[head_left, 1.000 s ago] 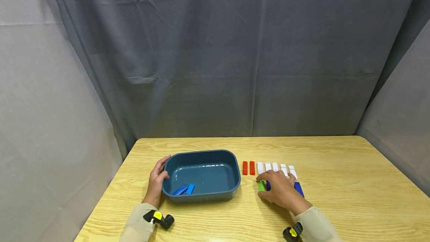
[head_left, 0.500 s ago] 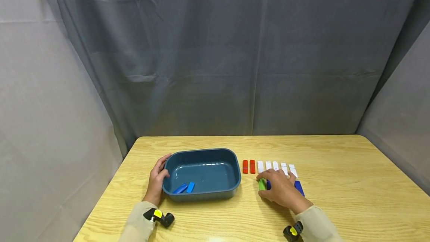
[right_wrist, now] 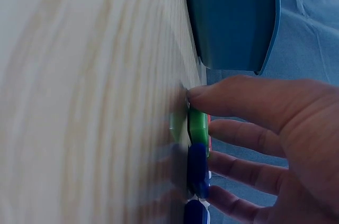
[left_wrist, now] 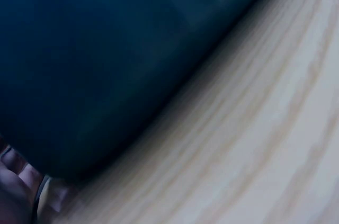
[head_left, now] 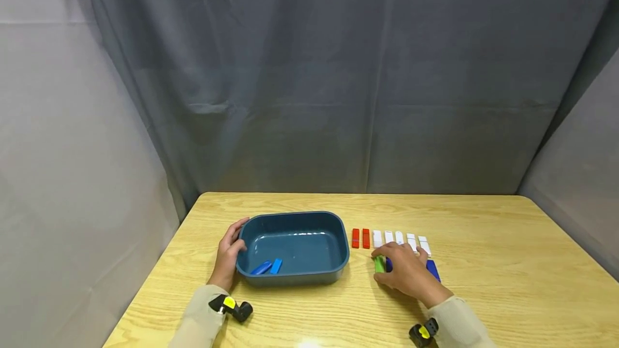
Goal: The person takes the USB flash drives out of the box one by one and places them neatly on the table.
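My left hand (head_left: 226,258) grips the left end of a dark teal bin (head_left: 297,279), with the thumb at its rim. Inside, near the bin's front left corner, lie a dark blue USB stick (head_left: 261,268) and a lighter blue one (head_left: 276,266). To the right, my right hand (head_left: 405,272) pinches a green USB stick (head_left: 379,265) lengthwise between thumb and index finger, down at the table. In the right wrist view, dark blue sticks (right_wrist: 197,170) follow the green one in a row beneath the other fingers. The hand partly hides this row in the head view.
Behind the right hand stands a row of two red sticks (head_left: 366,238) and several white sticks (head_left: 398,237). A dark blue stick (head_left: 433,269) shows right of the hand. The wooden table (head_left: 309,313) ends at a grey curtain (head_left: 290,95).
The head view has shifted slightly. Both hands keep their places at the bin and the green USB stick.
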{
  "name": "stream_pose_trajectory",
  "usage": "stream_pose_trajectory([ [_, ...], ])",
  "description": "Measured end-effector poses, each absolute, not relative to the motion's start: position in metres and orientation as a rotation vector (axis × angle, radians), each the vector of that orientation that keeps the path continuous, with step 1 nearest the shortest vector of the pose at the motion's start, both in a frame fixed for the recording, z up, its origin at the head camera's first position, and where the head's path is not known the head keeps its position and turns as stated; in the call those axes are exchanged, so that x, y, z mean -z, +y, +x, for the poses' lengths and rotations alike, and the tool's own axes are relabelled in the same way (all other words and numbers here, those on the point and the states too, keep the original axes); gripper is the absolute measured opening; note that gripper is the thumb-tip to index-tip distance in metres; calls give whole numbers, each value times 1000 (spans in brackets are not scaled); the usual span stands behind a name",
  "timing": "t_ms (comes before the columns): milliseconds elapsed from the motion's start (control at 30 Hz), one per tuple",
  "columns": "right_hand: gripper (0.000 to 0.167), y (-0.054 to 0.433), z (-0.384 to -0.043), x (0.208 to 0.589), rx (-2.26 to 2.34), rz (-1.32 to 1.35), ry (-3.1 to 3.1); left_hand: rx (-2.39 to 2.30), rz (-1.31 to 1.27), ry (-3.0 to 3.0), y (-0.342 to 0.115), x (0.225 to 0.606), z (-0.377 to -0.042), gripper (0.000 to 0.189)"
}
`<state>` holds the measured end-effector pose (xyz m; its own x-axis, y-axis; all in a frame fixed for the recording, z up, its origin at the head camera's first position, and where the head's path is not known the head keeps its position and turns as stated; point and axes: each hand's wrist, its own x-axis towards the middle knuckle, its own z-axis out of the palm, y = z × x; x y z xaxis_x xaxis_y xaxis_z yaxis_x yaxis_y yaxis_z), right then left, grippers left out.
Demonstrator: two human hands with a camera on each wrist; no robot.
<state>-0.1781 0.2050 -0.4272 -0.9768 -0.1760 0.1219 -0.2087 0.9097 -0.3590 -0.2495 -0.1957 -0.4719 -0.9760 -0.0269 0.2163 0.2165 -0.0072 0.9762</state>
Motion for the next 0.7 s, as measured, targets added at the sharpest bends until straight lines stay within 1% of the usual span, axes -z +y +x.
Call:
stream_pose_trajectory([
  [367,42,210,-177,423,-611,366,-2929,2052,-223,-2063,-190,470,-248,63],
  [700,28,199,-171,404,-665,473,-2721,2082,-206,-2079,-184,467,-247,63],
])
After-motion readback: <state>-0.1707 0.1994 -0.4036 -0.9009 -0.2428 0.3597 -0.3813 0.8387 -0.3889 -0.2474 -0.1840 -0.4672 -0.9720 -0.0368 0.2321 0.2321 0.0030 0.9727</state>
